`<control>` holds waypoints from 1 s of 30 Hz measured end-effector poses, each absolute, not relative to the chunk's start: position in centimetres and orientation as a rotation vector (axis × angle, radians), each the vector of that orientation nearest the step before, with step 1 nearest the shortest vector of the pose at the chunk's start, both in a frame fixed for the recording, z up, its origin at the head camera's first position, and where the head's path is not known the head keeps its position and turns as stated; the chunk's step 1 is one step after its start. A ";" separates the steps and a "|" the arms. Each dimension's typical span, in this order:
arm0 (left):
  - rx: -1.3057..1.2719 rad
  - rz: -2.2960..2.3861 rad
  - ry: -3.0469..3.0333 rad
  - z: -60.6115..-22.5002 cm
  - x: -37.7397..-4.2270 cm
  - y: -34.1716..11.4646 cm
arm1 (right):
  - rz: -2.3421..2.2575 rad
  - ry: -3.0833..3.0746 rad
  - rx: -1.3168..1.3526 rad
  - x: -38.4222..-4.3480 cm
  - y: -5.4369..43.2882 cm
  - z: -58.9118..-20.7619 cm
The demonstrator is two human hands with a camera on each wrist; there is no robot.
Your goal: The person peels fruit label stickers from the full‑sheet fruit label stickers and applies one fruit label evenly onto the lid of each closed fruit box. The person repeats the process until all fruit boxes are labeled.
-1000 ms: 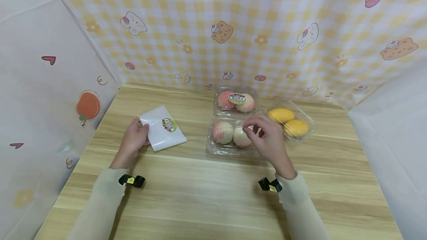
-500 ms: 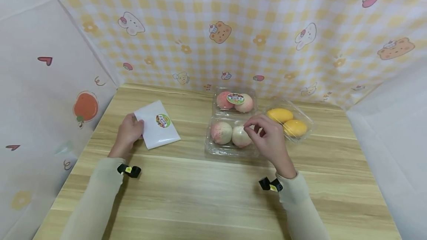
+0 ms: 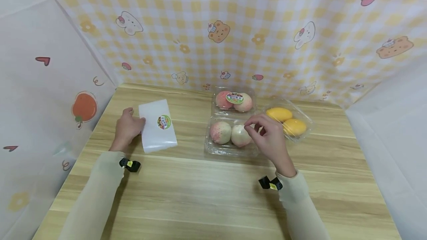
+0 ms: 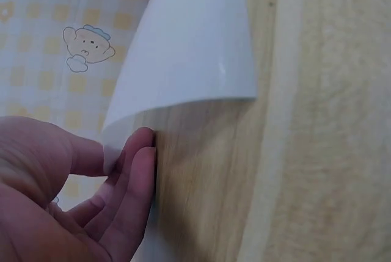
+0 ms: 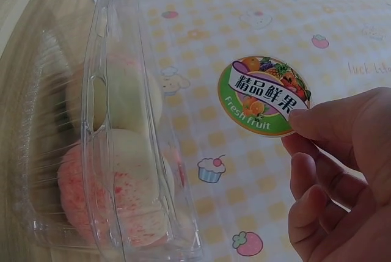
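Observation:
My left hand [image 3: 128, 129] pinches the left edge of a white backing sheet [image 3: 151, 138], which bears a round fruit sticker [image 3: 164, 122]. The left wrist view shows the sheet [image 4: 189, 48] curling up from the table by the thumb. Between thumb and forefinger my right hand [image 3: 269, 140] pinches another round sticker [image 5: 256, 100], printed with fruit and "Fresh fruit". That hand hovers over a clear clamshell box [image 3: 230, 152] holding two pale pink peaches [image 3: 221, 132]. In the right wrist view the box [image 5: 104, 121] is left of the sticker.
Behind it stands a second clear box with two peaches [image 3: 245, 103] and a fruit sticker [image 3: 235, 98] on its lid. To the right, a clear box [image 3: 306, 112] contains two yellow mangoes [image 3: 279, 114]. A checked cloth [image 3: 186, 17] backs the wooden table [image 3: 200, 195].
My left hand has shifted a little left and away from me, and the sheet has turned so its sides run more upright. The right hand has stayed over the peaches.

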State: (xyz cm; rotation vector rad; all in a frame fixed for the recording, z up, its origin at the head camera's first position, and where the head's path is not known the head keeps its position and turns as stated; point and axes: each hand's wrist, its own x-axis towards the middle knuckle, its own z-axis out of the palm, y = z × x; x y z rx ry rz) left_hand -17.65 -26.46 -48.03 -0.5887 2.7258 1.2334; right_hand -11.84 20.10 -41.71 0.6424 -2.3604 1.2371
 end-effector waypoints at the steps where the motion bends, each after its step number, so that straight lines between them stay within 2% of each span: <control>1: -0.584 1.212 2.734 -48.0 -17.6 -26.4 | 1.242 -2.364 0.640 -11.9 20.2 -41.8; 12: -0.404 1.018 2.864 -47.9 -16.8 -26.4 | 1.345 -2.389 0.526 -12.3 20.5 -42.7; 22: -0.396 0.872 2.934 -47.9 -16.6 -26.1 | 1.383 -2.420 0.394 -12.6 20.5 -42.9; 30: -0.271 0.870 3.015 -46.0 -16.5 -23.2 | 1.431 -2.431 0.335 -12.7 20.4 -43.1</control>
